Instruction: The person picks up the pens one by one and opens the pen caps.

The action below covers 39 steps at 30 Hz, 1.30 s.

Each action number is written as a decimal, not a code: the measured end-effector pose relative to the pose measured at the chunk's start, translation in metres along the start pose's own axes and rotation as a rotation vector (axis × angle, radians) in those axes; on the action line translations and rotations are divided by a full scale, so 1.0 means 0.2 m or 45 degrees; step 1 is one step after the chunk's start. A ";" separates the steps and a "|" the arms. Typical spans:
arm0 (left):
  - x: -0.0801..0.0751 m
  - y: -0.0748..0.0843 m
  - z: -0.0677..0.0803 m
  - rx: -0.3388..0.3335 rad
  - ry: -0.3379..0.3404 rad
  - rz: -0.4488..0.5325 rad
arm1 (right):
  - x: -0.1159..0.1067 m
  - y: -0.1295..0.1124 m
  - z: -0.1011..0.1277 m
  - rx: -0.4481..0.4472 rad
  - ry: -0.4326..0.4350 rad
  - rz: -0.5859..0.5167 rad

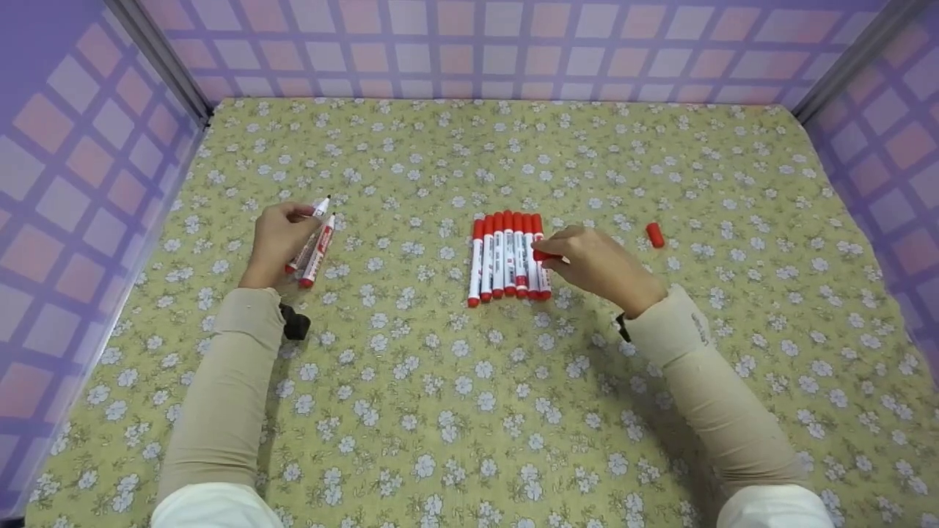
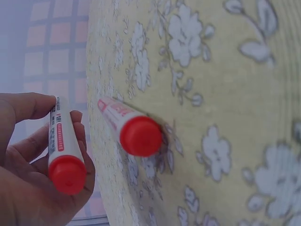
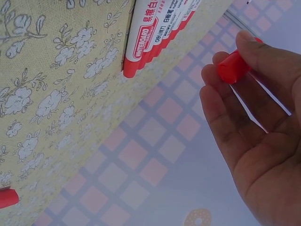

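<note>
My left hand (image 1: 280, 240) grips an uncapped whiteboard marker (image 2: 63, 136), white with a red end plug and a dark tip pointing away. Beside it on the cloth lies a second uncapped marker (image 1: 318, 251), roughly parallel. Between thumb and fingertips, my right hand (image 1: 598, 265) pinches a red cap (image 3: 233, 67). In the head view that hand overlaps the right edge of a row of capped markers (image 1: 509, 253), lying side by side with red caps at the far end. Another red cap (image 1: 655, 235) lies loose to the right of the hand.
A yellow-green floral cloth (image 1: 440, 411) covers the table. Checked purple and pink panels (image 1: 484, 51) stand at the back and both sides, with grey posts (image 1: 165, 62) at the far corners. A dark wrist-worn device (image 1: 295, 323) sits at the left cuff.
</note>
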State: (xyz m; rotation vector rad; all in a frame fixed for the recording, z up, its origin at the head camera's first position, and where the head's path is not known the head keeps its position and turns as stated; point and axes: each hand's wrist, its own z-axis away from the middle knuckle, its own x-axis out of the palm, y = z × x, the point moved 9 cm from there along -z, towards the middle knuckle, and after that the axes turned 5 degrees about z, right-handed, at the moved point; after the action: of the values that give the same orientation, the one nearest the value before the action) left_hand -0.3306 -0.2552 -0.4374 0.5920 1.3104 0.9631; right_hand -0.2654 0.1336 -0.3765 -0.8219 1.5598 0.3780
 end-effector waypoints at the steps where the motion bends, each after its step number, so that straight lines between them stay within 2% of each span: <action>1: 0.00 -0.01 0.00 -0.011 -0.001 0.006 | 0.00 0.00 0.00 -0.005 0.001 -0.001; 5: -0.01 -0.04 0.00 -0.044 -0.005 0.026 | 0.00 0.00 0.00 -0.011 0.001 0.003; 15: -0.01 -0.10 -0.01 -0.085 -0.041 -0.058 | 0.01 0.01 0.00 -0.004 -0.013 -0.002; 22: -0.02 -0.10 -0.02 -0.066 -0.038 -0.133 | 0.01 0.01 0.00 0.009 -0.034 -0.006; 39: -0.01 -0.14 -0.01 -0.130 -0.052 -0.110 | 0.03 0.02 0.00 0.019 -0.067 -0.026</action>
State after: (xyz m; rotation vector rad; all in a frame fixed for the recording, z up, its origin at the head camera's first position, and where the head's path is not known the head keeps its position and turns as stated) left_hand -0.3263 -0.2718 -0.4599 0.4708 1.2330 0.9358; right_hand -0.2676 0.1347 -0.3826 -0.8092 1.5032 0.3699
